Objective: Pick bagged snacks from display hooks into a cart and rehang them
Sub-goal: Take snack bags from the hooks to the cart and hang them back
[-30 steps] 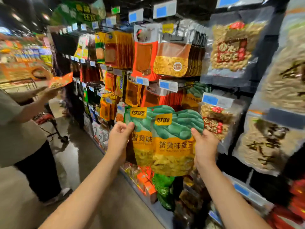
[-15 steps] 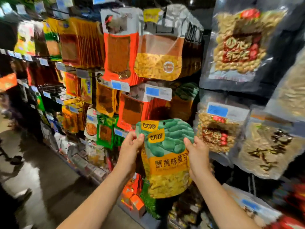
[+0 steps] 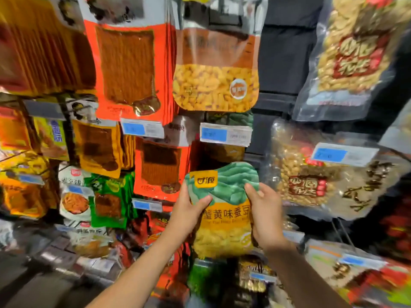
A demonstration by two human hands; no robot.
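**Bag raised to the rack**

Left hand [image 3: 190, 213] and right hand [image 3: 265, 215] pinch the green-and-yellow snack bag [image 3: 222, 210] by its sides, just under a price tag [image 3: 225, 134]. The hook is hidden; a blind push could miss it or tear the hole.

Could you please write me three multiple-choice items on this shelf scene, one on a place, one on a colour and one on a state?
1. Where is the green and yellow snack bag?
A. just below a white and blue price tag
B. on the floor
C. in a cart

2. What colour is the logo patch at the bag's top left?
A. blue
B. yellow
C. white

3. How is the bag held?
A. by the left hand alone
B. by nobody
C. by both hands, the right hand on the other edge

Answers: 1 A, the tag sits right above the bag; 2 B, the patch is yellow; 3 C, thumbs lie on the bag's front at both sides.
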